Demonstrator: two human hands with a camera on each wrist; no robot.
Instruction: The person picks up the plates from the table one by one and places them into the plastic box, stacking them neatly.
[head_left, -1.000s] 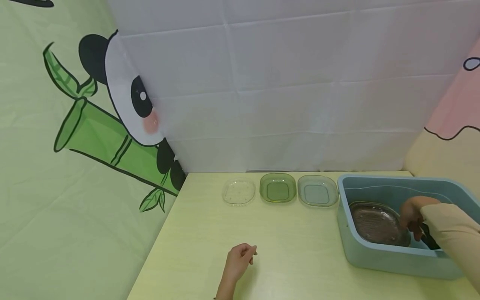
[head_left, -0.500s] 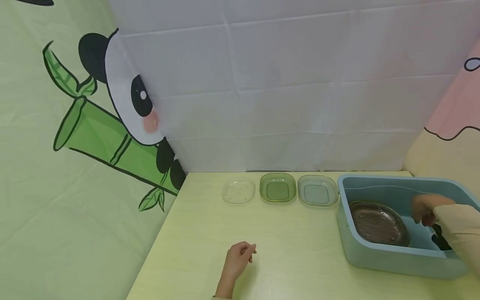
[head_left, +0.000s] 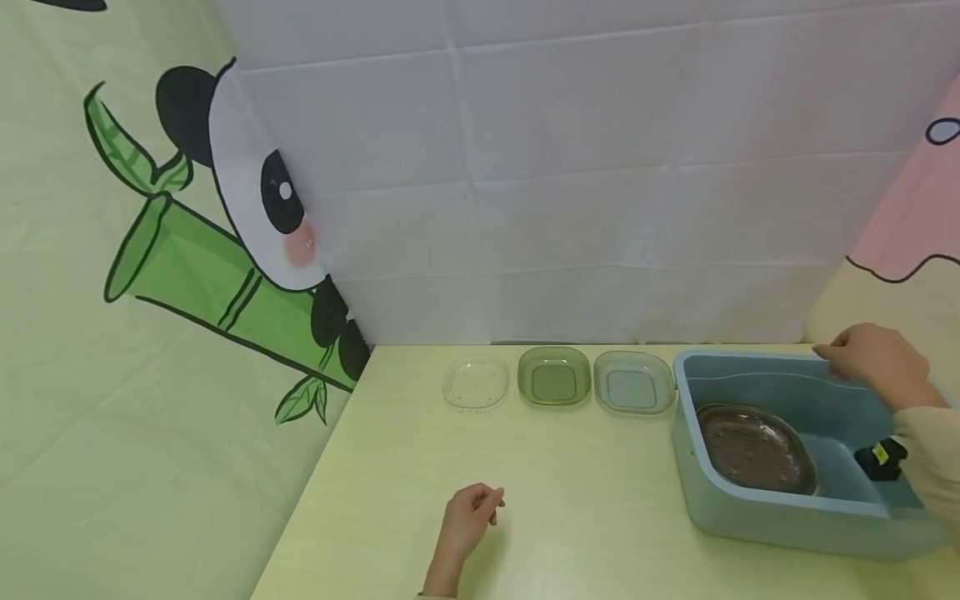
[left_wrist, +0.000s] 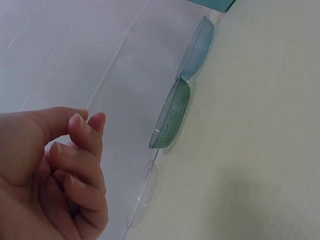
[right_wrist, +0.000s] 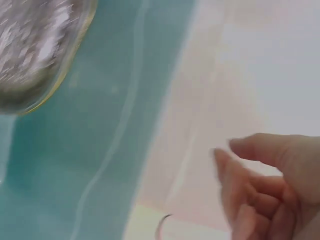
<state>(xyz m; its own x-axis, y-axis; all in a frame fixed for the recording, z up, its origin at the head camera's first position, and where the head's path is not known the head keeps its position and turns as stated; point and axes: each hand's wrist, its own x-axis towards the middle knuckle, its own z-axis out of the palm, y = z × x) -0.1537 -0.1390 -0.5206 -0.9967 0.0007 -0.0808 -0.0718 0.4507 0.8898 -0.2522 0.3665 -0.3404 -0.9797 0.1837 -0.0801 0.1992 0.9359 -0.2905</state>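
My right hand [head_left: 877, 358] is raised over the back rim of a blue plastic basin [head_left: 795, 508]. Its fingers are loosely bent, and nothing lies between thumb and fingertips in the right wrist view. Inside the basin, at its left end, sits a brownish glass dish [head_left: 757, 450]. My left hand [head_left: 468, 517] hovers over the table with relaxed, half-curled fingers and holds nothing. Beyond it, along the table's back edge, stand a clear dish [head_left: 476, 383], a green dish [head_left: 555, 377] and a pale blue dish [head_left: 634, 382] in a row.
The pale yellow table [head_left: 570, 492] meets a white cloth backdrop [head_left: 570, 208] behind the dishes. A panda-printed green cloth [head_left: 150, 433] hangs at the left. A black device [head_left: 881, 460] with a yellow mark shows below the right wrist. The basin's left wall almost touches the blue dish.
My right hand has left the brownish dish in the basin and risen up and back, over the rear rim. The dish stays in the basin. My left hand has barely shifted.
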